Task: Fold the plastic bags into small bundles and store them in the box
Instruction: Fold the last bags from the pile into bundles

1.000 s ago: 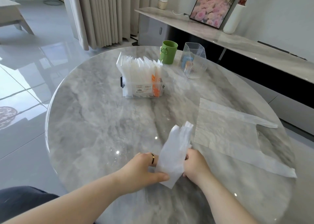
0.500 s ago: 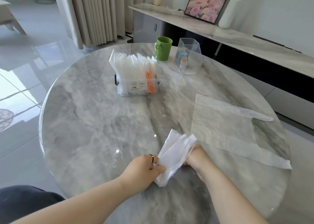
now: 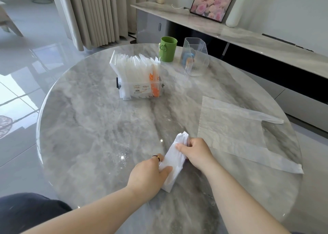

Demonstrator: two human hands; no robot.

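Note:
A folded white plastic bag (image 3: 174, 160) lies as a narrow strip on the round marble table (image 3: 92, 127), near its front. My left hand (image 3: 149, 175) grips the strip's near end, thumb on top. My right hand (image 3: 196, 151) holds its far end, fingers curled over the upper part. A clear plastic box (image 3: 140, 90) stands at the table's middle back, packed with upright white folded bags and one with orange print. Another translucent bag (image 3: 236, 132) lies spread flat on the right side of the table.
A green cup (image 3: 168, 49) and a clear ribbed container (image 3: 194, 61) stand behind the box at the table's far edge. A long marble sideboard (image 3: 266, 43) runs along the right wall. Curtains (image 3: 95, 15) hang at the back left.
The bag strip, held up at an angle before, has come down flat onto the table. My right hand has moved over its far end. The camera view has shifted slightly.

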